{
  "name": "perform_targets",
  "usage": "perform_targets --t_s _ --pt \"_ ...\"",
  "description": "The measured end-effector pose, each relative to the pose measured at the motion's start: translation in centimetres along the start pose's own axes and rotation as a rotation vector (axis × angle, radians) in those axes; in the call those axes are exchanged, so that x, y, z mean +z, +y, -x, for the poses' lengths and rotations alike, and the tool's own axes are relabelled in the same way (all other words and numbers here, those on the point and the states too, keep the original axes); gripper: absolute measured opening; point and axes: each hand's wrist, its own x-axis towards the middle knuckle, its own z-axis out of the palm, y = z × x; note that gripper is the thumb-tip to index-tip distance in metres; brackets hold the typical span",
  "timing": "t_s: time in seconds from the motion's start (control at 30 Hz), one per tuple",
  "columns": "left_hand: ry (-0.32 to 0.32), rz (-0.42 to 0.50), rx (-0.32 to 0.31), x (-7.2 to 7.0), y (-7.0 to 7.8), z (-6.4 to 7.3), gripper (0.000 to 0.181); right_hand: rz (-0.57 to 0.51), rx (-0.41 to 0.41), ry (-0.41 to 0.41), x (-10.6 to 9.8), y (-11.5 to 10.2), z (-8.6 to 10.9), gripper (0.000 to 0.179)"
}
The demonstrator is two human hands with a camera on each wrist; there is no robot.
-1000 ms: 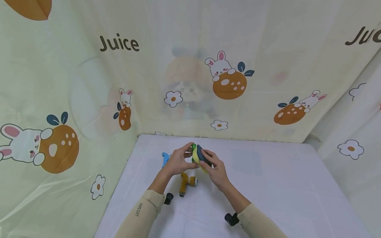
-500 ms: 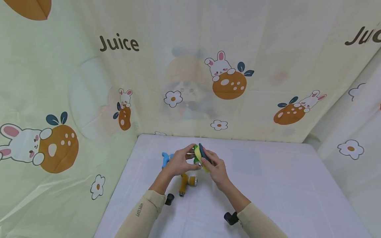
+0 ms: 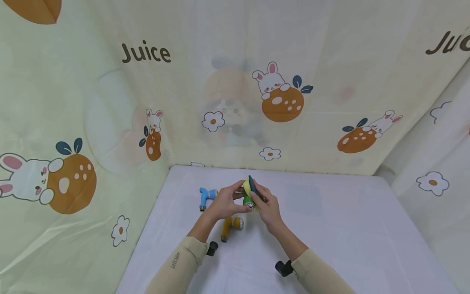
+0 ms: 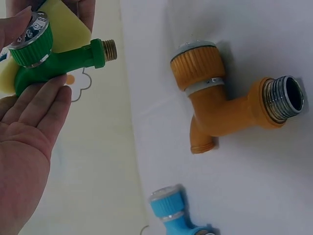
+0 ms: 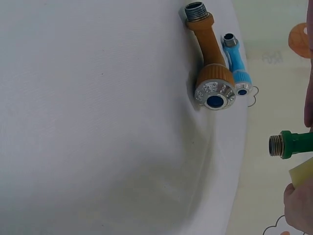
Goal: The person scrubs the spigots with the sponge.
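A green water tap (image 4: 61,66) with a silver-topped knob and a brass-coloured threaded end is held up over the far part of the table. My left hand (image 3: 225,202) grips it, thumb at the knob and fingers underneath. My right hand (image 3: 269,209) holds a sponge (image 4: 68,29), yellow with a dark blue layer, against the tap's far side. In the head view the dark layer faces my right palm. The sponge and the fingers hide part of the tap's body.
An orange tap (image 3: 227,229) lies on the white-covered table just below the left hand. Farther left and back lies a light blue tap (image 3: 203,199). A printed curtain (image 3: 235,81) hangs behind the table's far edge. Black wrist devices (image 3: 284,268) show by the sleeves.
Both hands have shifted slightly right. The green tap has turned, showing its silver knob top, and the sponge stands steeper. More of the blue tap shows behind the left hand.
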Motion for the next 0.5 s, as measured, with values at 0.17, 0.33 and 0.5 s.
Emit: perform_targets --t_s 0.17,0.33,0.5 --pt "0.016 -0.013 -0.010 0.39 -0.33 0.01 0.091 0.009 0.017 0.001 0.01 0.23 -0.07 0.050" --pt "0.025 -0.010 -0.010 0.63 -0.52 0.00 0.092 0.024 0.005 -0.002 -0.19 0.45 -0.05 0.051" --pt "0.035 -0.029 -0.005 0.94 -0.56 -0.02 0.093 0.029 0.008 -0.001 -0.43 0.53 -0.09 0.051"
